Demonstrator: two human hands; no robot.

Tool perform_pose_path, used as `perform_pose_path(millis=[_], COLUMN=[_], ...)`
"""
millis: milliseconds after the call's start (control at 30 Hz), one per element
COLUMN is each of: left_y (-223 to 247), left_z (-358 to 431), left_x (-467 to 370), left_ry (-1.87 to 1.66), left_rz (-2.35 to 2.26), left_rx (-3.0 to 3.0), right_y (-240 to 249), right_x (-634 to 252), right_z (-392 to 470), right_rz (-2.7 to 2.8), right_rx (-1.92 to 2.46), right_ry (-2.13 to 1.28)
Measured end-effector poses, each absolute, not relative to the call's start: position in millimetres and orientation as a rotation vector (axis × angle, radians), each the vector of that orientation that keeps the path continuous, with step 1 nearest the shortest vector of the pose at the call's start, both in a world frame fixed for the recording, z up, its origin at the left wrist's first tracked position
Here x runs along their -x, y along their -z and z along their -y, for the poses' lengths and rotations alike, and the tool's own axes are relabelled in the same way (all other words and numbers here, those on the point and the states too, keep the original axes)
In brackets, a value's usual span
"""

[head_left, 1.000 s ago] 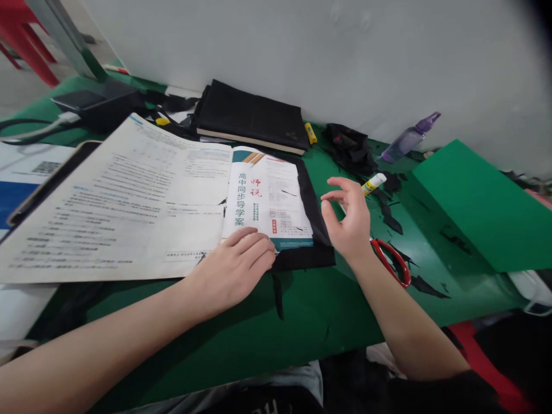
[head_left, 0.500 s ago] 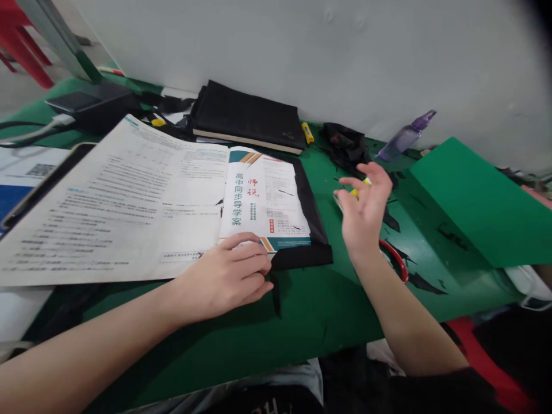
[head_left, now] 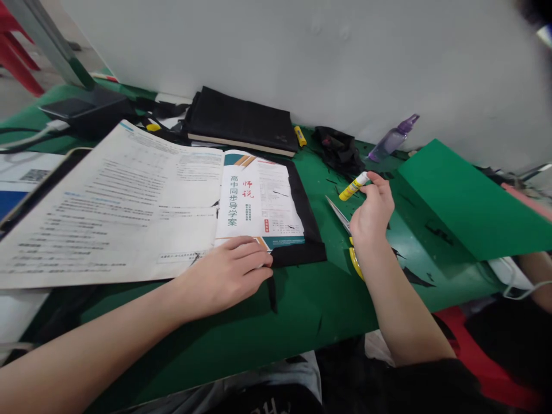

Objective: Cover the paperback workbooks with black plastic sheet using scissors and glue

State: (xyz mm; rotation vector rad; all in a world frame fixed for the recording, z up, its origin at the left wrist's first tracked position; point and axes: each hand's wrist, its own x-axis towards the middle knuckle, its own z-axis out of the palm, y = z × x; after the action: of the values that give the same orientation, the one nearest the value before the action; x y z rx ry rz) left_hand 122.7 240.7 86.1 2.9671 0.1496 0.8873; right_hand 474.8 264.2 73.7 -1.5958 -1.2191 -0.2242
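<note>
An open booklet [head_left: 129,201] lies on the green table, its printed inner flap [head_left: 263,201] edged by black sheet material [head_left: 302,256]. My left hand [head_left: 230,273] rests on the flap's lower edge, fingers together and curled; anything beneath them is hidden. My right hand [head_left: 373,213] is raised to the right of the booklet, its fingertips closed on the white end of a yellow glue stick [head_left: 354,185]. Below that hand, scissors [head_left: 339,215] lie on the table, blades pointing up and left, handles partly covered by the wrist.
A black-covered book [head_left: 244,121] lies behind the booklet, beside a small yellow item [head_left: 301,136]. Farther right are crumpled black material [head_left: 338,148], a purple spray bottle [head_left: 393,138] and a green board [head_left: 474,201]. Black scraps lie about. Part of another person's arm [head_left: 537,276] shows at right.
My right hand has turned and closed its fingertips on the glue stick, now lifted into clear view. The scissors show more. My left hand stays on the booklet; the whole view has shifted slightly.
</note>
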Motion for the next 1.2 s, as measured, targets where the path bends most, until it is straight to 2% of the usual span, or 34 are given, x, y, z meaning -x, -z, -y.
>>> perform_pose_path(millis=[67, 133, 233, 367, 600, 833, 1000, 1200], left_y=[-86, -85, -85, -89, -96, -105, -126, -132], left_z=[-241, -242, -243, -239, -221, -221, -211, -206], left_x=[-122, -122, -120, -121, -131, -134, -116, -82], left_ry=[-0.907, -0.891, -0.774, -0.730, -0.779, -0.924, -1.005, -1.228], left_rz=[-0.197, -0.272, -0.388, -0.490, -0.281, -0.662, -1.206, -1.497], left_rx=[-2.954, -2.953, -3.005, -3.155, -3.377, -3.239, -2.761, -2.325], right_y=[-79, -89, -107, -121, -116, -113, -113, -113], right_x=[-461, -447, -424, -401, -403, -414, -408, -386], right_z=[-263, -258, -244, -231, -237, -239, -240, -233], right_rz=[0.919, 0.859, 1.089, 1.376, 1.258, 1.019, 0.980, 1.034], right_rx=[1.578, 1.497, 1.363, 1.360, 1.330, 1.256, 1.132, 1.079], right_ry=[0.178, 0.242, 0.536, 0.661, 0.448, 0.265, 0.199, 0.067])
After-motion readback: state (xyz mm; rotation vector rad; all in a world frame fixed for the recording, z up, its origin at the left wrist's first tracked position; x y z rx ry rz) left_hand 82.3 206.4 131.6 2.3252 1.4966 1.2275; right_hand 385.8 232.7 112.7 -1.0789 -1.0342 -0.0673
